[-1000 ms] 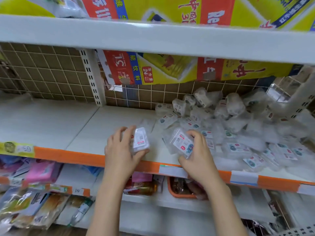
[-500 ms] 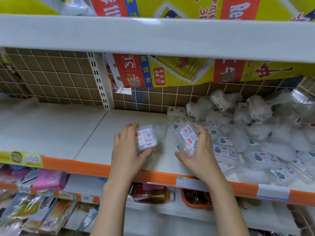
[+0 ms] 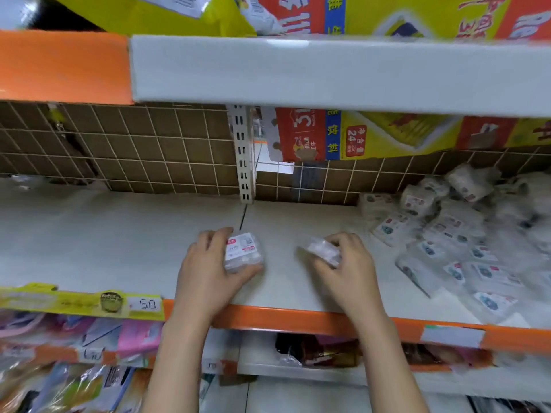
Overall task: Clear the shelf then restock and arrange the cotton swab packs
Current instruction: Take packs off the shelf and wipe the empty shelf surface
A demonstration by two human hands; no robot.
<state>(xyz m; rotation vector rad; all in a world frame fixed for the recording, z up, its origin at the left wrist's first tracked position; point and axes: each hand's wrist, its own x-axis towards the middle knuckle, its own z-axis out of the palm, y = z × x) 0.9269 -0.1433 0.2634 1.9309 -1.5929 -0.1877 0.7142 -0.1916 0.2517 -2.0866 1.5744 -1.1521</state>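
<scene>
My left hand (image 3: pixel 208 272) grips a clear cotton swab pack (image 3: pixel 242 254) with a white and red label, held just above the white shelf (image 3: pixel 119 239) near its middle seam. My right hand (image 3: pixel 346 269) grips a second clear swab pack (image 3: pixel 323 251), blurred, a little to the right of the first. A loose heap of swab packs (image 3: pixel 453 239) lies on the right part of the same shelf, up to the wire back grid.
An orange shelf edge (image 3: pixel 298 320) with a yellow price strip (image 3: pixel 83 302) runs below my wrists. An upper shelf (image 3: pixel 328 73) carries yellow and red cartons (image 3: pixel 372 135). A slotted upright post (image 3: pixel 244 162) stands at the back. Lower shelves hold bagged goods (image 3: pixel 59 383).
Both hands have moved left and away from the heap, each carrying its pack toward the bare middle of the shelf. The view has swung left.
</scene>
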